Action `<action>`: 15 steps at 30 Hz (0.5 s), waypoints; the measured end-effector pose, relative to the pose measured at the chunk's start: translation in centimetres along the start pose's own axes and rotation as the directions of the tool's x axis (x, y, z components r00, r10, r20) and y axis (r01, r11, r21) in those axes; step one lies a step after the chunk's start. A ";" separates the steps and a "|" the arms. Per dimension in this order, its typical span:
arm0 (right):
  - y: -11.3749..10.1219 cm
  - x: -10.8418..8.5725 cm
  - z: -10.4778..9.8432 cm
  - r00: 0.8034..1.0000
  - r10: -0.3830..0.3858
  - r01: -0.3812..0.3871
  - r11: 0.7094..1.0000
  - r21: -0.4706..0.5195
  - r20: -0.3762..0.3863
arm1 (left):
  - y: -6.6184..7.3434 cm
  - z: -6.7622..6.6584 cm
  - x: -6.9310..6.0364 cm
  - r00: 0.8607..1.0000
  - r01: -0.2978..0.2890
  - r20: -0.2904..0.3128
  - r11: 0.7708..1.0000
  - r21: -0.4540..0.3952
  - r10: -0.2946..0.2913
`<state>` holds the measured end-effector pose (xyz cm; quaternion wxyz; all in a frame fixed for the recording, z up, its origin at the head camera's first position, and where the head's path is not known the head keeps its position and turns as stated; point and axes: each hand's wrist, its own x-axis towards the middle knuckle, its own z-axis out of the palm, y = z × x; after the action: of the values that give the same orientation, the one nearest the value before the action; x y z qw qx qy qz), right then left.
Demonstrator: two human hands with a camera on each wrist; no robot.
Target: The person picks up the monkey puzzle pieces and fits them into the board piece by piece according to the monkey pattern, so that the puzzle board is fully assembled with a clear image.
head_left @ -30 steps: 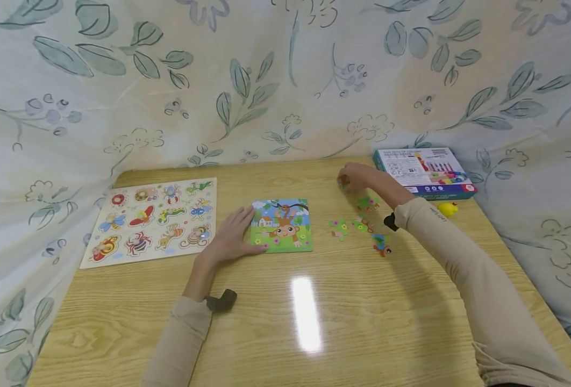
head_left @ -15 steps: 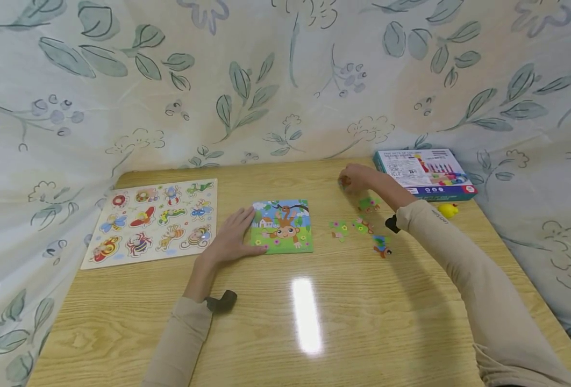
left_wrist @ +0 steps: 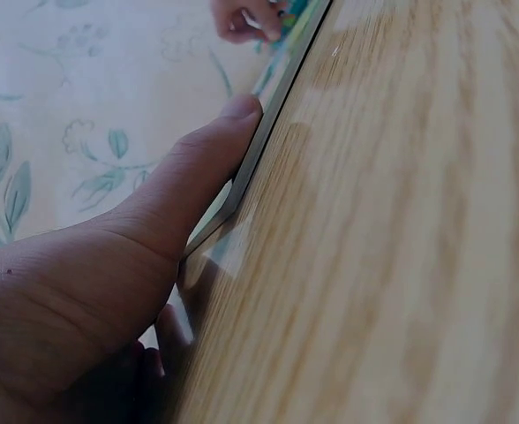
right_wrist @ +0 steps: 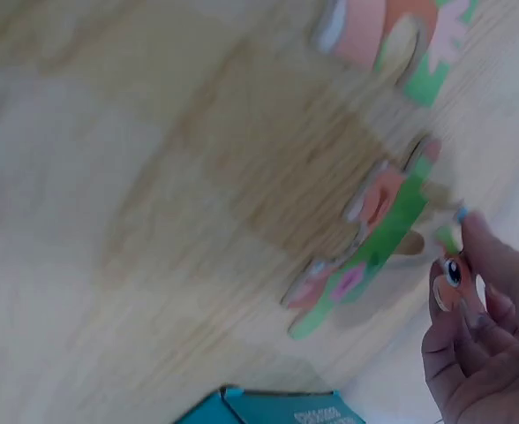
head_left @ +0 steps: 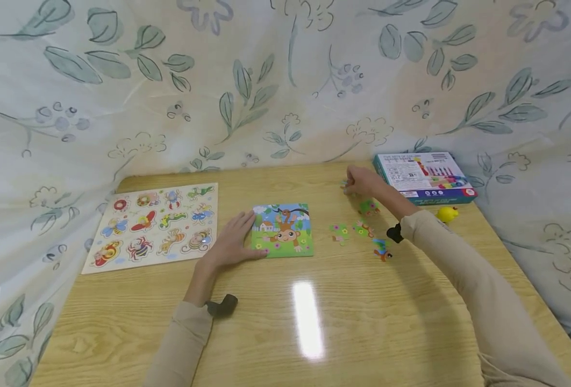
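My left hand [head_left: 229,242] rests against the left side of a square monkey jigsaw puzzle [head_left: 285,231], fingers along its left edge. In the left wrist view the straight thumb [left_wrist: 206,150] touches the puzzle's near edge. Farther back, my right hand [head_left: 363,181] pinches a jigsaw piece [right_wrist: 454,272] between thumb and fingers. An eye and some orange are printed on that piece. Below it on the table lies a green and pink piece [right_wrist: 374,234]. Several loose pieces lie right of the puzzle, among them a green one [head_left: 340,232] and a blue and orange one [head_left: 381,250].
A wooden board with insect figures [head_left: 155,226] lies left of the puzzle. At the back right is a flat printed box [head_left: 426,177], with a small yellow toy [head_left: 447,214] in front of it. A patterned cloth [head_left: 285,97] hangs behind the table.
My right hand has shifted slightly to the right and turned a little with the piece in its fingers. My left hand stays at the puzzle. The head view has tilted slightly up.
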<state>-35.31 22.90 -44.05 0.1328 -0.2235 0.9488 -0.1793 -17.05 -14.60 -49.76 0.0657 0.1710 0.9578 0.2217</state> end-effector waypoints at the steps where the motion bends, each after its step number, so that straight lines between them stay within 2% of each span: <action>1: 0.0 -0.1 0.1 0.999 -0.003 0.003 1.000 0.022 -0.032 | 0.0 0.0 0.0 1.000 0.004 0.001 1.000 0.003 -0.004; 3: -0.1 -0.4 0.3 0.996 -0.019 0.026 0.997 0.077 -0.093 | -0.1 0.0 -0.1 1.000 0.008 0.002 1.000 -0.001 -0.008; 5: -0.3 -0.5 0.5 0.991 -0.028 0.052 0.982 0.181 -0.131 | -0.1 0.0 -0.1 1.000 0.010 0.000 1.000 -0.008 -0.010; 7: -1.1 -0.9 0.7 0.989 -0.020 0.065 0.946 0.318 -0.144 | 0.0 -0.2 -0.2 1.000 0.003 -0.006 1.000 -0.015 -0.003; 10: -3.0 -1.8 1.2 0.993 -0.018 0.076 0.863 0.500 -0.119 | 0.0 -0.2 -0.1 1.000 -0.002 -0.010 1.000 -0.011 0.002; 12: -4.7 -2.8 1.7 0.995 -0.034 0.078 0.823 0.563 -0.089 | -0.1 -0.1 0.0 1.000 -0.004 -0.010 1.000 -0.004 0.004; 15: -7.2 -4.0 2.5 0.995 -0.091 0.104 0.798 0.593 -0.051 | 0.0 -0.1 0.2 1.000 -0.006 -0.007 1.000 0.002 0.006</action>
<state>-28.34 18.11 -42.72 0.1772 -0.2171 0.8334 -0.4765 -17.24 -14.59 -49.71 0.0613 0.1733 0.9577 0.2215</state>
